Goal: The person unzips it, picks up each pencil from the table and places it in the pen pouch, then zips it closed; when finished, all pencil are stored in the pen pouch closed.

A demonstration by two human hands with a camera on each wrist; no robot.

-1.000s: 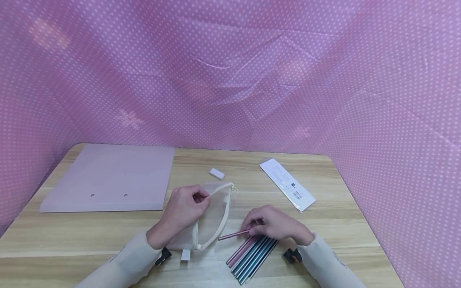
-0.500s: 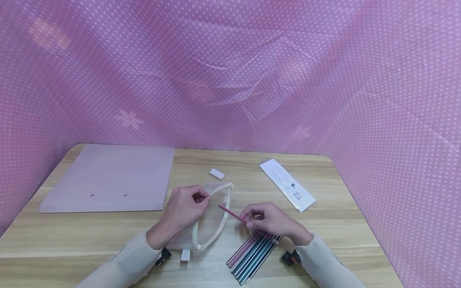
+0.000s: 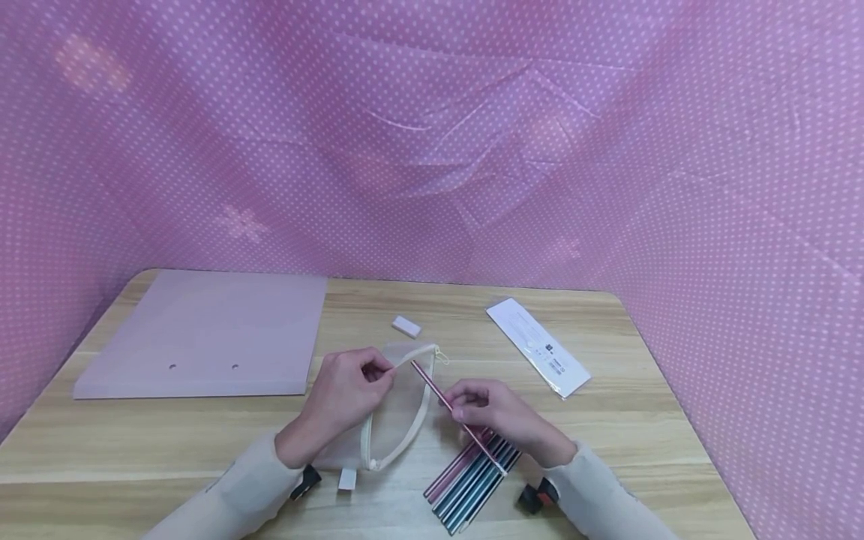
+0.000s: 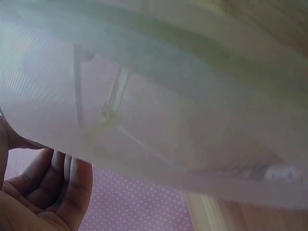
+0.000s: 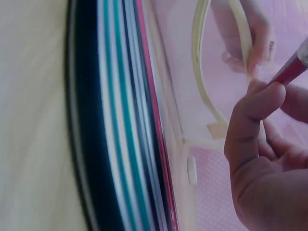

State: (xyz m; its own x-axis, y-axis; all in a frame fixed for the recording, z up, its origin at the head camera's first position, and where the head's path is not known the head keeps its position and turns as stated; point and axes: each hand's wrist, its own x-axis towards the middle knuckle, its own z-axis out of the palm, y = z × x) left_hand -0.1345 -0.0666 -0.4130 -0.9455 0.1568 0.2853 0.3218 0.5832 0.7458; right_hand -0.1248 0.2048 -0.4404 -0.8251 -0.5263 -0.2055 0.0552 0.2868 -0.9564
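pinching a pink pencil [image 3: 430, 384], the right hand [image 3: 496, 412] has just swung its far end over the open mouth of the bag [image 3: 398, 409], so it looks lined up, while the left hand [image 3: 347, 390] pinches the bag's edge.

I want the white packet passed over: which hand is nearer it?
Right. The right hand, holding a pink pencil, is just this side of the white packet; the left hand, pinching the pouch, is farther left.
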